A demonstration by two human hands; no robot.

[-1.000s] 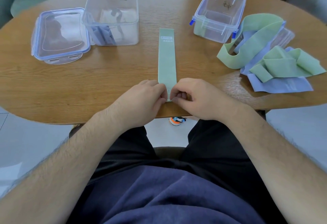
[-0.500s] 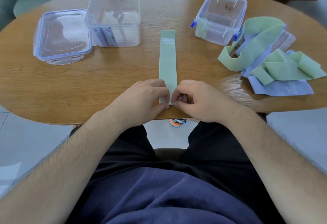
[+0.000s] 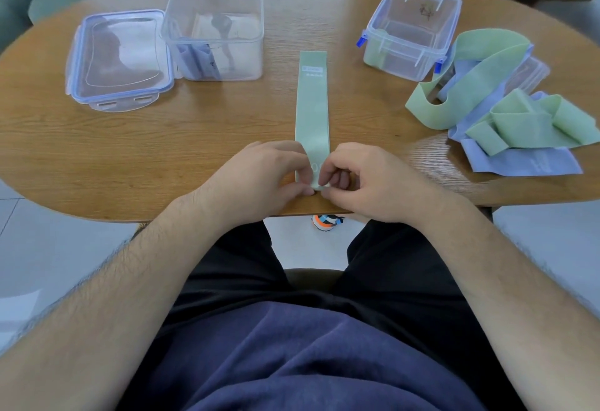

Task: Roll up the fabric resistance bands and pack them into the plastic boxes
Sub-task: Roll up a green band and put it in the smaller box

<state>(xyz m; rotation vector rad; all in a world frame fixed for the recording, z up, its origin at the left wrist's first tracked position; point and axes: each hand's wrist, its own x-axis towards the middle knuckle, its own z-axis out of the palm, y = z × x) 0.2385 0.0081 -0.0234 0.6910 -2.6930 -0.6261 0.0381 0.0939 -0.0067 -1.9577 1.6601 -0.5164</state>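
The near end of the green band (image 3: 312, 108), laid flat toward the desk (image 3: 227, 125) edge, has been turned over since a second ago (first roll begun). It is pinched by the left hand (image 3: 259, 180) and right hand (image 3: 373, 180) grips.

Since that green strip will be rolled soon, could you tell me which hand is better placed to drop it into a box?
Probably right: the green strip lies nearer the open box on the right hand's side.

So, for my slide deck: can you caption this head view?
Both hands, left and right, pinch the near end of a flat green band on the table.
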